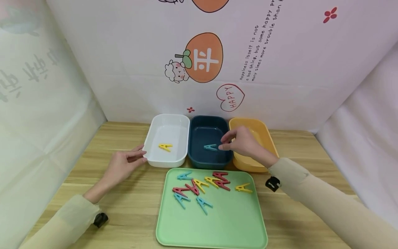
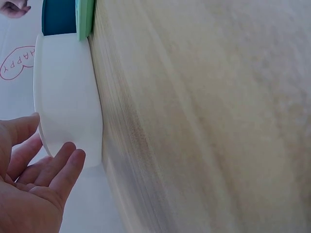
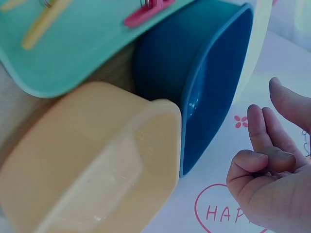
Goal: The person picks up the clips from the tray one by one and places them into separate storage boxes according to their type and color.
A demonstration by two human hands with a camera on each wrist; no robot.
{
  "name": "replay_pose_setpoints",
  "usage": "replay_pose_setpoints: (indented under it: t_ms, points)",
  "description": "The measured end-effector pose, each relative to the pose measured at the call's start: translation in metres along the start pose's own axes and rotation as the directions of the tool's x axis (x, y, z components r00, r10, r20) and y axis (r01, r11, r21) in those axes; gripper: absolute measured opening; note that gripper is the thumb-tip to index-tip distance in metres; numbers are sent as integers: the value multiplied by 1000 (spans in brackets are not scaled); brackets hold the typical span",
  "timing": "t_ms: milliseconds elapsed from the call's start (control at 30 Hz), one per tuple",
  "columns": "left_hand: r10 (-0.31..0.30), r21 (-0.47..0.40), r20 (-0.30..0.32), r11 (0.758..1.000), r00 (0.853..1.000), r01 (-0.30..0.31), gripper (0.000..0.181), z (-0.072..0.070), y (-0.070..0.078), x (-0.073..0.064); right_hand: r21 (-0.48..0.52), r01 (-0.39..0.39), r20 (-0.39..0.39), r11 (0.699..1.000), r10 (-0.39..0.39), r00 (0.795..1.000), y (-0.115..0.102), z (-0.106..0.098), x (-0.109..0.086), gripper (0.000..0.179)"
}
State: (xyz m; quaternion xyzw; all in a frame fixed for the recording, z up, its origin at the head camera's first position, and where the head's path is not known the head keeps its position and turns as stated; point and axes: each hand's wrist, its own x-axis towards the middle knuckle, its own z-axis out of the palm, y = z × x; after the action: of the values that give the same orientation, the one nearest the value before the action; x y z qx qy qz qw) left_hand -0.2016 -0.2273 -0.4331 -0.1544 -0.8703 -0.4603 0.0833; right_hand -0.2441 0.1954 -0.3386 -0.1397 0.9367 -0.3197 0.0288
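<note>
My left hand (image 1: 122, 166) is at the near left side of the white bin (image 1: 150, 141), its fingertips touching or almost touching the rim. In the left wrist view the thumb and fingers (image 2: 59, 167) are spread beside the bin's outer wall. One yellow clothespin (image 1: 166, 147) lies in the white bin. Over the right part of the dark blue bin (image 1: 209, 162) is my right hand (image 1: 244, 142), thumb and fingers apart with nothing between them. A blue clothespin (image 1: 210, 147) shows in the dark blue bin, just left of those fingertips; whether it has settled cannot be told.
A yellow-orange bin (image 1: 259, 131) stands right of the dark blue one, partly behind my right hand. In front, a green tray (image 1: 214, 224) holds several red, yellow and blue clothespins, mostly in its far half. A printed white cloth (image 1: 136, 69) hangs behind the wooden table (image 1: 130, 214).
</note>
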Motion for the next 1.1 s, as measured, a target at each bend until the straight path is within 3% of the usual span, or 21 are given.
replay_pose_setpoints:
  t_ms: [300, 733, 1100]
  points:
    - [-11, 15, 6, 1000, 1000, 11, 31, 0, 0, -1, -4, 58, -16, 998, -58, 998, 6, 5, -40, 14]
    - [-7, 25, -1, 1000, 1000, 7, 30, 0, 1, -1, 74, 77, 12, 994, -79, 997, 18, 19, -91, 15]
    - [-3, 22, 0, 1000, 1000, 3, 30, 0, 4, -1, 109, 8, 5, 994, -9, 1000, 28, 27, -120, 19]
